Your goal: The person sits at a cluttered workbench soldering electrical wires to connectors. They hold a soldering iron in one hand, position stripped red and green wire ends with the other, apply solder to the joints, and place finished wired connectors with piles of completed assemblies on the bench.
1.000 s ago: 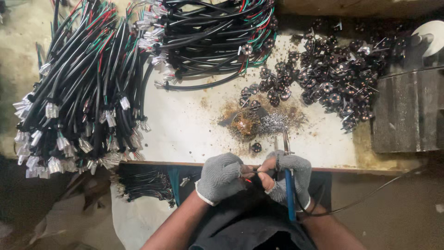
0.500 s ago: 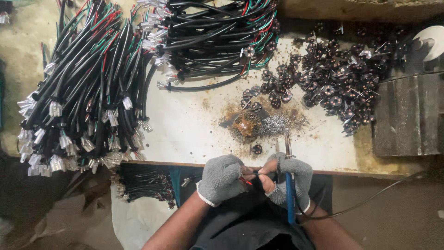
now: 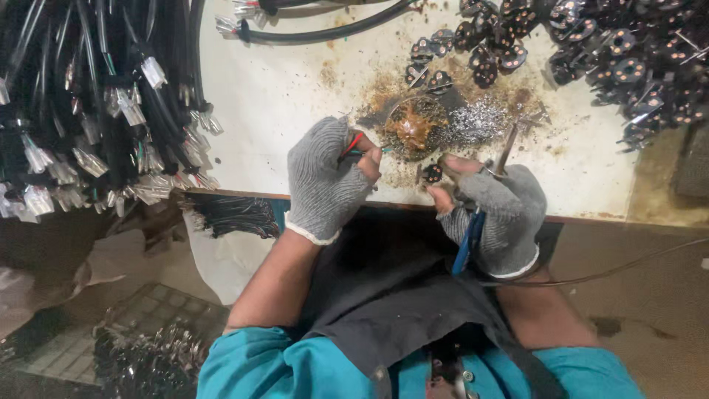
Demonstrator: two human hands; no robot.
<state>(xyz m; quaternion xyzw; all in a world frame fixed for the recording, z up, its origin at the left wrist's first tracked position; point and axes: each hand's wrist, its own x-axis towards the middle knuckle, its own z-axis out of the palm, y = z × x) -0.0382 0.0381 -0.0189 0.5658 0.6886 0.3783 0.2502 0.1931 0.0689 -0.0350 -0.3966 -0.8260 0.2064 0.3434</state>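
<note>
My left hand (image 3: 325,181), in a grey fingerless knit glove, grips a cable end whose red and green wire tips (image 3: 353,146) stick out toward a round tin of brown flux (image 3: 415,125). My right hand (image 3: 493,210), gloved the same way, holds a soldering iron with a blue handle (image 3: 468,240) and its metal shaft (image 3: 507,148) pointing up. Its thumb and forefinger pinch a small black round connector (image 3: 431,174). Both hands hover over the near edge of the stained white bench (image 3: 295,96).
Bundles of black cables with white plugs (image 3: 96,111) fill the left side. A heap of black round connectors (image 3: 628,52) lies at the top right, and silvery solder scraps (image 3: 476,122) sit beside the tin. More cables (image 3: 229,214) hang below the bench edge.
The view has closed in on the bench. My hands have separated: the left moved the wire tips up to the flux tin, the right holds the connector apart.
</note>
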